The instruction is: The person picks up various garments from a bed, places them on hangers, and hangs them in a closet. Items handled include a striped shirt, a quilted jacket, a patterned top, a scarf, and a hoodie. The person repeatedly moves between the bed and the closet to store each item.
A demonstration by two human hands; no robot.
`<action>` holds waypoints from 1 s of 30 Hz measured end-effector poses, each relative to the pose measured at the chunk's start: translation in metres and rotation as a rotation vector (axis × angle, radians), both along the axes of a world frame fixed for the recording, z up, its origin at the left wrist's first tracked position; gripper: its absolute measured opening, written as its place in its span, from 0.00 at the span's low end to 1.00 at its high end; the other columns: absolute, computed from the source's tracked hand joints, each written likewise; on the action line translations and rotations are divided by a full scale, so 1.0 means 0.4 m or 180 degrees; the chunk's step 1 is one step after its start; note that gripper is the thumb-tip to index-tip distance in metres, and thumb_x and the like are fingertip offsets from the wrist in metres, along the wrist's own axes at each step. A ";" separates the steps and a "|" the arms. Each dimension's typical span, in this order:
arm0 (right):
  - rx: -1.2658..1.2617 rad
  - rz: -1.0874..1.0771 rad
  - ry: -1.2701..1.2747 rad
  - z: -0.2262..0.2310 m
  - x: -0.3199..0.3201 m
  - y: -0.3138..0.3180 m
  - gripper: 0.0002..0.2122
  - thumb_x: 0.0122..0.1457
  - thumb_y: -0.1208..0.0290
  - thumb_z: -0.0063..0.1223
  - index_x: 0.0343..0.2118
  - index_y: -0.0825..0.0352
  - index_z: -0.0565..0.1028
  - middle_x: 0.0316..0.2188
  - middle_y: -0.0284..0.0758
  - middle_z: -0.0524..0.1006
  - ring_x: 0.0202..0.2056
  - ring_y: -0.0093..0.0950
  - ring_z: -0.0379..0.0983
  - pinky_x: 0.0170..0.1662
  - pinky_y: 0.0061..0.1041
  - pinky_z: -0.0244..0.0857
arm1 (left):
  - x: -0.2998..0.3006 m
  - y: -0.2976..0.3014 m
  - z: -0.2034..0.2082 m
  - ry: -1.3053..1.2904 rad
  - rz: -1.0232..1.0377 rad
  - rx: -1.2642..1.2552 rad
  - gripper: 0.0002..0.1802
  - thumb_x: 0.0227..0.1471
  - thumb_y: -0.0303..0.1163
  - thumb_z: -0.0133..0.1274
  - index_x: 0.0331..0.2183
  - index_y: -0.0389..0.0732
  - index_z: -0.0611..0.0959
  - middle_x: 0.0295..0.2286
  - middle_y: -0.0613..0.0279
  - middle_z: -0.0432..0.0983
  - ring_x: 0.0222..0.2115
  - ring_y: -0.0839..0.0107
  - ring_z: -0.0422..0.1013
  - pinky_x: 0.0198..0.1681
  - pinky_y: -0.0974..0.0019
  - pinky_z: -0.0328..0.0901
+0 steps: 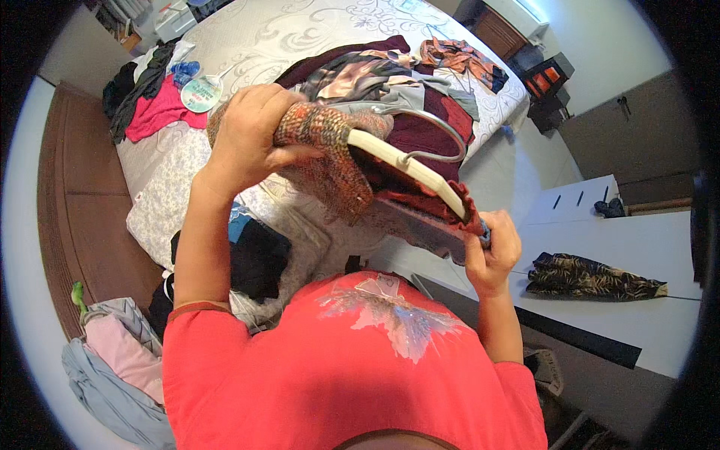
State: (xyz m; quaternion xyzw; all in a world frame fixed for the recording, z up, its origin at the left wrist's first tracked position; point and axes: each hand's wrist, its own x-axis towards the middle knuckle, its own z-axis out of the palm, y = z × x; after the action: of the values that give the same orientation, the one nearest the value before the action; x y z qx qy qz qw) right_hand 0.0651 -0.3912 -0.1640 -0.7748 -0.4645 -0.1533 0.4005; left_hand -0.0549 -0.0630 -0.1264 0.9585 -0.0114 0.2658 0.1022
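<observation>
Before my chest I hold up a knitted garment (330, 180) in mottled orange, brown and grey, with a dark red edge at its right. A cream hanger (409, 165) with a grey hook lies partly inside its neck opening. My left hand (255, 131) is closed over the knit at the left shoulder, hiding that end of the hanger. At the other shoulder my right hand (491, 251) pinches the red edge near the hanger's right end. What sits between those right fingertips is partly hidden; a bit of blue shows there.
Beyond the garment is a bed (247, 45) with a pale patterned cover. Spread on it are several clothes, including a dark patterned garment (360, 75), an orange one (457, 60) and a pink one (161, 109). A dark leaf-print garment (592, 277) hangs against white furniture (570, 202) at right.
</observation>
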 end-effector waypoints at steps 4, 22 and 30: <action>-0.0426 0.0225 0.0886 0.021 -0.024 -0.039 0.07 0.39 0.76 0.57 0.24 0.68 0.72 0.18 0.36 0.68 0.19 0.31 0.63 0.22 0.27 0.56 | -0.018 -0.002 -0.022 0.0208 -0.0321 -0.0198 0.24 0.33 0.48 0.59 0.28 0.38 0.74 0.24 0.54 0.68 0.28 0.52 0.67 0.32 0.58 0.61; -0.0439 0.1322 0.0384 -0.157 -0.034 0.334 0.21 0.41 0.68 0.57 0.41 0.64 0.69 0.30 0.40 0.73 0.35 0.39 0.71 0.40 0.35 0.64 | -0.092 -0.133 -0.131 -0.0489 -0.0666 -0.0351 0.17 0.26 0.40 0.60 0.21 0.41 0.73 0.16 0.61 0.64 0.18 0.60 0.63 0.23 0.61 0.56; -0.0867 -0.0228 -0.0268 -0.349 0.183 0.261 0.12 0.41 0.74 0.52 0.32 0.59 0.72 0.31 0.32 0.75 0.37 0.33 0.70 0.38 0.32 0.62 | -0.168 -0.112 -0.157 -0.0472 -0.0196 -0.0480 0.19 0.33 0.46 0.60 0.20 0.41 0.73 0.16 0.60 0.64 0.17 0.59 0.62 0.22 0.60 0.55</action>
State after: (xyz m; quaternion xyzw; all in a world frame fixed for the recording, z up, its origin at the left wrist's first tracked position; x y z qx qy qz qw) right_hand 0.1381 -0.2867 -0.3038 -0.8309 -0.4695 -0.1353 0.2661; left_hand -0.1222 -0.1077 -0.1894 0.9250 -0.0284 0.3328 0.1810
